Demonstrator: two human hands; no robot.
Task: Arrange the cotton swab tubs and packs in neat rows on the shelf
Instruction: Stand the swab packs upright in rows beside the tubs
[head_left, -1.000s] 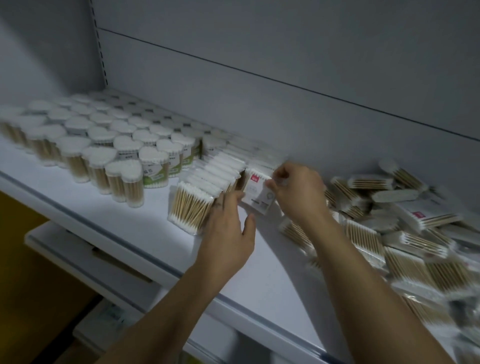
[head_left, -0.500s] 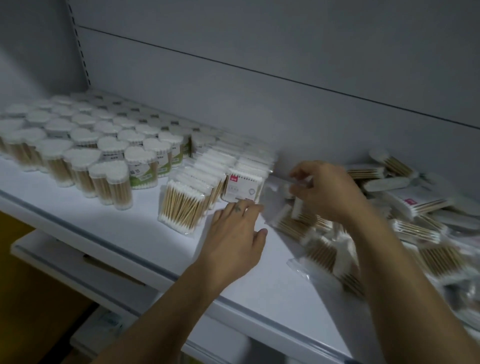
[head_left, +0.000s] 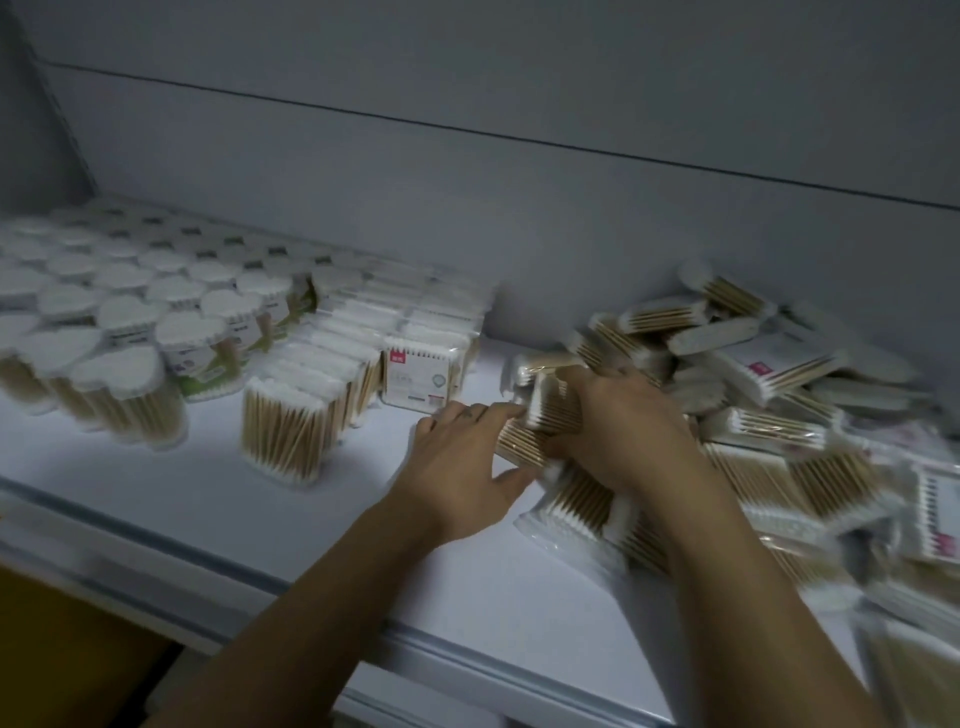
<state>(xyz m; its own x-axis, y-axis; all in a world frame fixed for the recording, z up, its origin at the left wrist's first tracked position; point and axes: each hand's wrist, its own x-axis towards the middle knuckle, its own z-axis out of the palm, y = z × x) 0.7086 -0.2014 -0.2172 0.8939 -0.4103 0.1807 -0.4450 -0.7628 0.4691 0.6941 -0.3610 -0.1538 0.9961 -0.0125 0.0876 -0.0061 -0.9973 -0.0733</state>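
Subject: flat clear-film pack of wooden-stick cotton swabs (head_left: 553, 410), with tan stems, white fluffy tips at both ends and a glossy, crinkled wrapper. It sits at the left edge of the loose pile, mid-shelf, to the right of the tidy rows.

Grip: the right hand (head_left: 623, 431) is palm down over the pack, fingers curled round it, grasping it. Motion blur means the fingertip detail cannot be made out. The left hand (head_left: 457, 467) lies flat, fingers straight and together, with the tips touching the pack's left edge. Its thumb is spread and rests against a second pack (head_left: 582, 509), which lies flat just nearer. The left hand clasps nothing.

The loose pile of packs (head_left: 779, 415) is of the same sort, heaped at all angles over the right half of the shelf. Some show a white label with a red mark.

The standing rows of packs (head_left: 311, 395) are on edge, stems vertical, pressed face to face, left of the hands. The front pack of the right-hand row shows a white card with a red tag (head_left: 415, 376).

Clear plastic tubs with white heart-shaped lids (head_left: 130, 322) stand in rows at far left. Some carry green labels.

The support is a smooth white shelf board (head_left: 208, 493). Behind it is a matt grey back panel (head_left: 467, 208).
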